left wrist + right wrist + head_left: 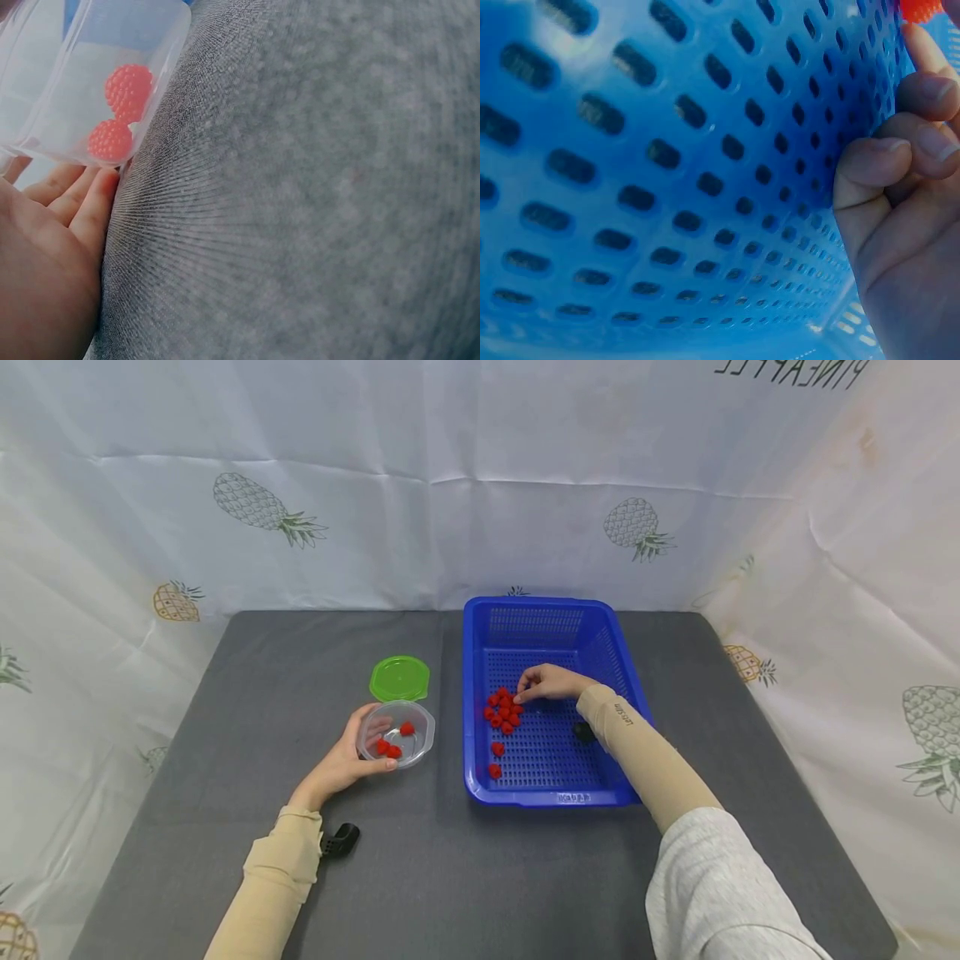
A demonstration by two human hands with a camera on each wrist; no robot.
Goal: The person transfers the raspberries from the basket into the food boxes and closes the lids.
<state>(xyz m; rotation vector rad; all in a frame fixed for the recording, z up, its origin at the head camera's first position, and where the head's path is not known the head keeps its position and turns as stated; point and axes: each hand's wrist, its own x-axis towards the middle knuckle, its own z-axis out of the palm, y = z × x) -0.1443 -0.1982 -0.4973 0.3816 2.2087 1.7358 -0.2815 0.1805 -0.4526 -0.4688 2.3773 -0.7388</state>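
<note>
The left hand (341, 767) grips the tub (429, 732), three berries (393, 752) inside, lid (401, 677) at its twelve o'clock. Basket (525, 797) at three, its wall (468, 710) standing between tub and pile (502, 714)! Right hand (550, 682) at the pile's two o'clock, fingers curled, index (922, 52) touching a berry (921, 9); pinching, can't tell. Two strays (496, 771) at six. The sleeve (637, 735) crosses the rim.

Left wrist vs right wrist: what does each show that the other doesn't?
Only left wrist: the clear plastic tub and the left hand against it.
Only right wrist: the right hand, and slots in the blue plastic basket.
Both: red bumpy raspberries, two inside the tub, part of one at right wrist's top edge. Blue shows in both, but I can't tell whether left wrist's patch is the basket.
</note>
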